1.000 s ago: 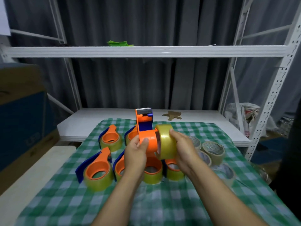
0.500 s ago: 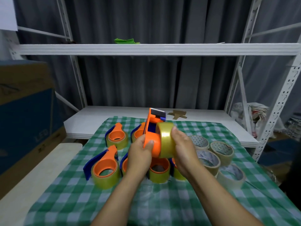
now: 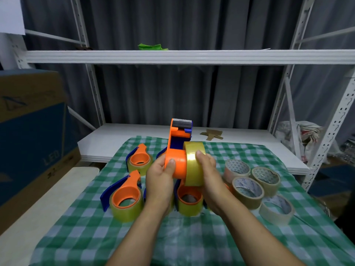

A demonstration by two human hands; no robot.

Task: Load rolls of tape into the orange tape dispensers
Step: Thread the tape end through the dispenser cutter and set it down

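Orange plastic forms the body of a tape dispenser [image 3: 175, 162] held up in the middle of the view, above a table covered by a green-and-white checked cloth [image 3: 192, 242]. Its toothed cutting blade [image 3: 182, 120] points upward, away from the person. The left hand [image 3: 160, 179] grips the dispenser's round hub [image 3: 178, 167], with the fingers wrapped underneath and the thumb pressed on top. The right hand [image 3: 210, 175] grips a yellowish clear roll of tape [image 3: 194, 164], with the thumb on its outer band and the fingers curled behind. The roll sits at the right end of the hub and looks only partly pushed on, since a band of bare orange shows to its left. Three loaded dispensers [image 3: 125, 196] lie on the cloth below and to the left of the hands. Four loose rolls [image 3: 247, 191] are clustered on the cloth to the right. The roll is probably light and stiff because of its core, with a slick outer face that could slip, so a firm hold around its rim suits it best. The dispenser looks like rigid, light plastic. The hub or handle is the safest place to hold it, well away from the sharp blade. Pushing the roll on squarely, not tilted, should keep it from jamming.
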